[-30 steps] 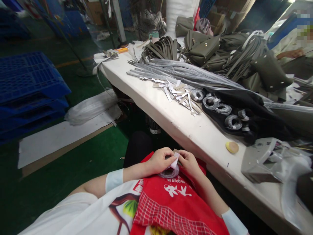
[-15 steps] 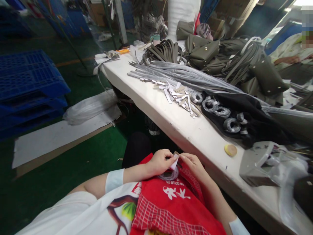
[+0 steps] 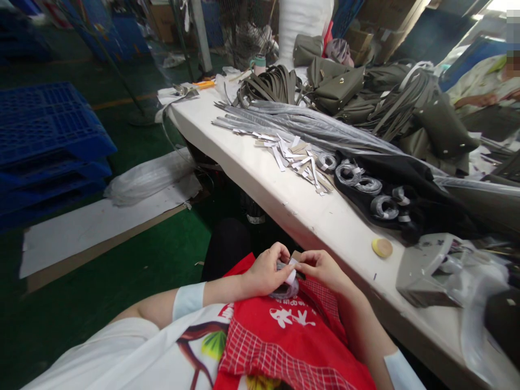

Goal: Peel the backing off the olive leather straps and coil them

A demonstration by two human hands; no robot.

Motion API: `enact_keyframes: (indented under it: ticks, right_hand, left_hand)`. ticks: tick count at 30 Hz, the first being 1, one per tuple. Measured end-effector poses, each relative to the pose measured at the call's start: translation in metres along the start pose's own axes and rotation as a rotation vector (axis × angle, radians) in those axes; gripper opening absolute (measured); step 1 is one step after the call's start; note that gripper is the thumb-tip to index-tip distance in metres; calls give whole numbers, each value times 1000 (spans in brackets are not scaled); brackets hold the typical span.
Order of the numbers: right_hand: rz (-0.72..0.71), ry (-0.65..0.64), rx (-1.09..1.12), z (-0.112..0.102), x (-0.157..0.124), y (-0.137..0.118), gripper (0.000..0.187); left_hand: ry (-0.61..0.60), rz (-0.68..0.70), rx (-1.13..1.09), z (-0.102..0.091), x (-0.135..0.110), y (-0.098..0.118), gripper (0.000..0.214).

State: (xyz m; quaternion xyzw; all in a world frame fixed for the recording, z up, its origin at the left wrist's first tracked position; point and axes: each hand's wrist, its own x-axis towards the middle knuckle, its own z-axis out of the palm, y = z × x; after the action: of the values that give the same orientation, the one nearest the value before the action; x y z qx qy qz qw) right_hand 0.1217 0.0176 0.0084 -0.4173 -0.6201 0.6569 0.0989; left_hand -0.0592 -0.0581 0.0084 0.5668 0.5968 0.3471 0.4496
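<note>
Over my lap, my left hand (image 3: 266, 271) is closed around a coiled strap in clear plastic (image 3: 285, 291). A paper strip (image 3: 291, 275), white on one face and brown on the other, lies across the coil by my left thumb. My right hand (image 3: 323, 268) pinches the strip's end, its fingertips close to those of my left hand. Fingers hide part of the coil. Beneath both hands is a red apron (image 3: 292, 341) with white print. On the table lie loose paper strips (image 3: 298, 157) and several banded coils (image 3: 347, 173) like the one in my hand.
The white table (image 3: 260, 173) runs diagonally past my right side. Long plastic-wrapped straps (image 3: 317, 127) and olive bags (image 3: 339, 89) cover its far side. Nearer are a yellow tape roll (image 3: 382, 248) and a tape dispenser (image 3: 426, 271). Blue pallets (image 3: 52, 130) stand left; another person's hand (image 3: 485, 99) shows right.
Both hands have shifted slightly. My left fingers now curl higher over the coil, and my right fingers have bent inward on the paper strip. The table things stay put.
</note>
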Motion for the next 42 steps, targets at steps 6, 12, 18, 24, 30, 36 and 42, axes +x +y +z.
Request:
enact_keyframes:
  ticks: [6,12,18,24,30,36,42]
  right_hand:
    - [-36,-70,-63,2,0,-5,17]
    - [-262,179,-589,15,-15,-18,12]
    - [-549,232,-782,15,-30,-24,33]
    - [-628,405,-830,14,-37,-15,45]
    - [-565,544,-845,19,-49,-15,67]
    - [-476,972,-830,-56,-92,-3,44]
    - [21,1636,-389,-158,-153,64,32]
  left_hand:
    - [-25,15,6,0,-2,5,22]
    - [-350,-273,-167,-8,7,1,26]
    - [-326,-385,-711,-19,29,-3,41]
    - [-256,-434,-839,-6,45,8,42]
    - [-342,-382,-866,4,52,22,42]
    - [-304,-379,-796,13,61,35,48]
    - [-255,-438,-730,21,62,22,52]
